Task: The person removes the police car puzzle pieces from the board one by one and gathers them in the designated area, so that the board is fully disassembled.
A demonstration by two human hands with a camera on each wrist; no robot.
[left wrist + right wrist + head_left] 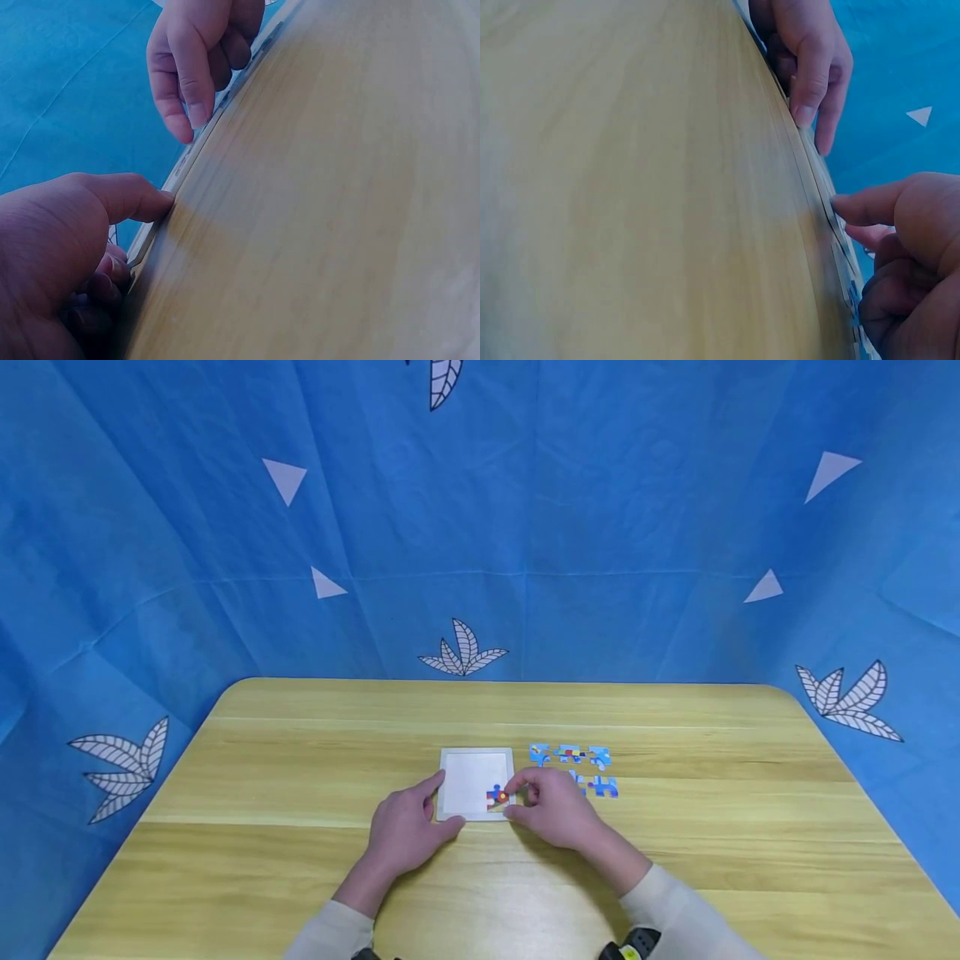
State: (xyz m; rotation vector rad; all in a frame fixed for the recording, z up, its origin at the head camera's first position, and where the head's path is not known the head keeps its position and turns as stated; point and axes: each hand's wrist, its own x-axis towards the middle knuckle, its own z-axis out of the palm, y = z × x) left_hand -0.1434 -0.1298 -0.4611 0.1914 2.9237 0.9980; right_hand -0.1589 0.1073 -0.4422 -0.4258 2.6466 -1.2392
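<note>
A square white puzzle tray (476, 817) lies on the table in the head view. My left hand (407, 829) grips its lower left corner, thumb on the near rim and index finger along the left rim. A jigsaw piece (494, 799) in red, blue and yellow sits in the tray's lower right corner. My right hand (557, 806) has thumb and index finger at that piece's right side, over the rim; its other fingers are curled. In the left wrist view, the left hand's thumb (135, 196) touches the tray edge. The right wrist view shows the right thumb (870, 204) against the rim.
Several loose blue jigsaw pieces (602, 787) lie in two rows right of the tray, some partly hidden behind my right hand. The wooden table (315, 718) reaches back to a blue printed cloth (615, 527).
</note>
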